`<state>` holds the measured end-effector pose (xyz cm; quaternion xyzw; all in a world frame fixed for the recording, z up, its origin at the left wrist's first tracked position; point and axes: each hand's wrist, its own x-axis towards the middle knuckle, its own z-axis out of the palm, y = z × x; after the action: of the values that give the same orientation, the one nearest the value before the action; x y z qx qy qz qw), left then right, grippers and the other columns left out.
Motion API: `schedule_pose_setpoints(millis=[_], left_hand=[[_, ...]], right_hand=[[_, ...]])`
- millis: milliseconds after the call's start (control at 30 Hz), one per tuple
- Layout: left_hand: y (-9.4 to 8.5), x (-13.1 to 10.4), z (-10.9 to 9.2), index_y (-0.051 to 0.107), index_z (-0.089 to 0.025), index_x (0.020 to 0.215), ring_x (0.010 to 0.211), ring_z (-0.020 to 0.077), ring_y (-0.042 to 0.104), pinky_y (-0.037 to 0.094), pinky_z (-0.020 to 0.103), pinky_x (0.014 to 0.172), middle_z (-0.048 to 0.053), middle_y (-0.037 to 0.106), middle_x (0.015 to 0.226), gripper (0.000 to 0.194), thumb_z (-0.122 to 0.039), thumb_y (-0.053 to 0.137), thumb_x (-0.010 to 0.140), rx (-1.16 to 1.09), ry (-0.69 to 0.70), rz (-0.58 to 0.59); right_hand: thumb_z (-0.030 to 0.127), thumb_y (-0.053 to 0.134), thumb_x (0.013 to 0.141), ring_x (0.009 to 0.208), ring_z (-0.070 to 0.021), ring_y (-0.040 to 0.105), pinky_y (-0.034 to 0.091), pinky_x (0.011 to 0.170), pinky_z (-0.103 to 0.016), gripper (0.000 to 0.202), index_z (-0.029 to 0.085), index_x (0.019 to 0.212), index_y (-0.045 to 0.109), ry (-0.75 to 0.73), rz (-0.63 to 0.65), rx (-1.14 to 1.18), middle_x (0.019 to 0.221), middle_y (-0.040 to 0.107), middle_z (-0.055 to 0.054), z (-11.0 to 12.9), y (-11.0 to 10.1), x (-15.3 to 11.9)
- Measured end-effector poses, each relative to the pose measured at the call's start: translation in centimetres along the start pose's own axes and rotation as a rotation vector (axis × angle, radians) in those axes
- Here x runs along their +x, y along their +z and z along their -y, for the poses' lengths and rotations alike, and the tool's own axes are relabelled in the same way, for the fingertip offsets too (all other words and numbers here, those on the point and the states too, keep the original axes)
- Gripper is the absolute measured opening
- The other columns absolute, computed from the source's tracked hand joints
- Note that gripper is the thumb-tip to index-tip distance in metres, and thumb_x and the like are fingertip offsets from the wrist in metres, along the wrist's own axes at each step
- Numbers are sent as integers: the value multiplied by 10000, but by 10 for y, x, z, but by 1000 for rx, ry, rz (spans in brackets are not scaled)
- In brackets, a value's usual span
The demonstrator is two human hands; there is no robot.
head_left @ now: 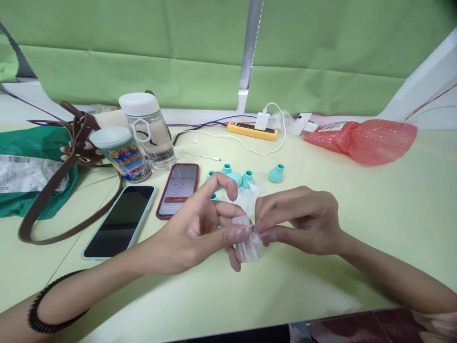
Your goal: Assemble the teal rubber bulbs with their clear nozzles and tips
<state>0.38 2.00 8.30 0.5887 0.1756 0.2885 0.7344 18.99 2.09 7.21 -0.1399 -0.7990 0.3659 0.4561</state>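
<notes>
My left hand (pixel 203 224) holds a small clear plastic piece (pixel 250 250), shaped like a short tube or cup, between its thumb and fingers; the index finger is raised and curled. From the right, my right hand (pixel 303 221) pinches at the upper side of that piece with thumb and forefinger. Whether a separate bit is between those fingertips is hidden. Just beyond the hands lie several teal bulb-shaped pieces with open necks; one teal bulb (pixel 276 174) stands apart at the right. Beside them is a heap of clear plastic pieces (pixel 246 197), partly covered by my hands.
Left of my hands lie a red-cased phone (pixel 185 183) with a running timer and a dark-screened phone (pixel 121 221). Behind them stand a noodle cup (pixel 124 159) and a water bottle (pixel 153 138). A yellow power strip (pixel 246 131) and red plastic bag (pixel 378 140) lie farther back.
</notes>
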Motion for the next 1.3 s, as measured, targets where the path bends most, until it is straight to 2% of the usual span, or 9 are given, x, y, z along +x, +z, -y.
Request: schedule_pose_setpoints(millis=[267,433,600,667,800,900,1033,1200,1300], left_hand=[[-2,2,-1,264,-234,803,517,95,567,521,248,465,-48,537,645,227,-119,460,812,-31,-23,0],[-2,2,1,250,-233,788,474,96,572,513,225,429,-49,552,615,248,-106,462,808,-62,-64,18],[-4,5,4,244,-231,798,467,124,592,509,232,408,-51,548,572,238,-139,464,811,-80,-101,7],[-6,6,6,246,-229,803,462,124,594,504,223,400,-48,553,571,236,-145,466,810,-101,-105,8],[-8,7,10,250,-225,822,445,112,582,500,213,394,-46,561,563,236,-151,473,807,-153,-140,23],[-9,8,13,251,-224,844,432,116,574,495,212,377,-39,570,556,250,-181,492,797,-189,-176,36],[-10,8,13,255,-224,835,420,113,558,481,197,361,-38,569,531,274,-211,523,778,-197,-212,6],[-11,8,11,260,-223,813,431,98,548,476,184,373,-29,576,547,285,-219,542,766,-212,-193,-9],[-11,9,10,255,-227,798,439,101,551,477,198,384,-28,575,570,269,-190,520,777,-176,-169,6]], right_hand=[[69,608,682,622,-92,555,472,523,-198,131,129,797,620,-122,23,-218,714,594,-58,7,-3,2],[50,559,728,627,-73,542,454,563,-178,105,147,740,598,-182,183,-359,705,614,-43,14,-10,4],[135,517,785,542,-49,505,398,490,-152,73,183,774,570,36,202,-534,644,582,5,19,-9,-3],[128,499,795,566,-56,511,399,508,-161,89,188,797,565,16,229,-544,667,585,1,18,-9,-3],[75,502,779,643,-79,531,422,573,-185,105,162,786,562,-192,278,-427,700,601,-33,11,-12,2],[85,495,786,664,-76,533,426,583,-178,81,144,800,549,-179,275,-335,707,595,-43,7,-13,4],[100,422,823,649,-76,490,413,596,-193,96,152,804,501,-128,318,-487,670,562,-22,7,-9,2],[94,368,821,643,-103,431,380,534,-212,112,178,758,406,-134,231,-608,630,489,-6,-1,0,-4],[102,365,816,631,-106,432,374,514,-215,95,189,778,366,-39,97,-512,656,459,-1,-8,0,-7]])
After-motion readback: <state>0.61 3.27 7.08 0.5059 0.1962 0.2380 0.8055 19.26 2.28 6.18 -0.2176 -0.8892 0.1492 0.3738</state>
